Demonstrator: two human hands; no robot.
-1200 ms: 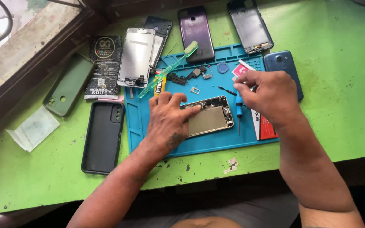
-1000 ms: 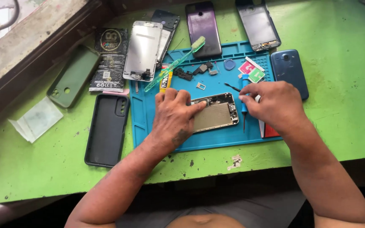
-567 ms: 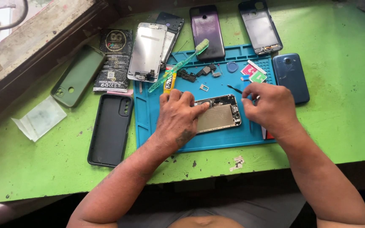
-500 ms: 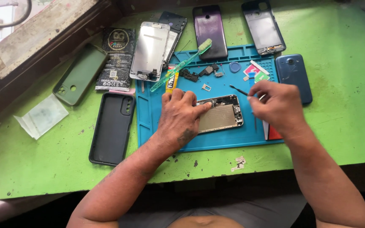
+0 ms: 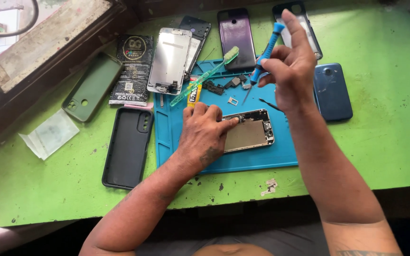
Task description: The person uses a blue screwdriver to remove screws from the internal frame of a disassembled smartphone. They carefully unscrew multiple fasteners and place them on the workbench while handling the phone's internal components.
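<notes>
An opened phone body with its insides showing lies on a blue work mat. My left hand presses down on its left end, fingers spread over the frame. My right hand is raised above the mat and grips a blue-handled screwdriver, its tip pointing down toward the small parts near the mat's top. A green toothbrush lies slantwise at the mat's upper left.
A green table holds a black case, a green case, a phone screen, a purple back cover and a blue phone. Small loose parts and a thin tool lie on the mat.
My right hand has risen from the mat's right side, now holding the blue screwdriver upright above the mat. My left hand has stayed on the phone body.
</notes>
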